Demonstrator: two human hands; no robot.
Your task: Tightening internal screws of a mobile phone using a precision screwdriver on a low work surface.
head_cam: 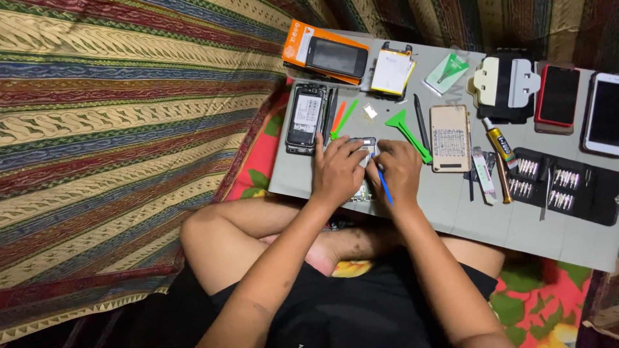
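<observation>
I'm looking at a home phone-repair spot: a grey bench on striped bedding, a screwdriver-bit kit lying on the bench.

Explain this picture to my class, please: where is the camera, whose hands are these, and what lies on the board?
The single view comes from a camera on the person's head, looking down at their crossed legs. A flat grey work board rests there. The left hand presses on a small opened phone. The right hand holds a thin blue plastic tool against it. Around them lie a green plastic pry tool, a white flat battery, a black pouch of screwdriver bits and an orange phone box.
</observation>
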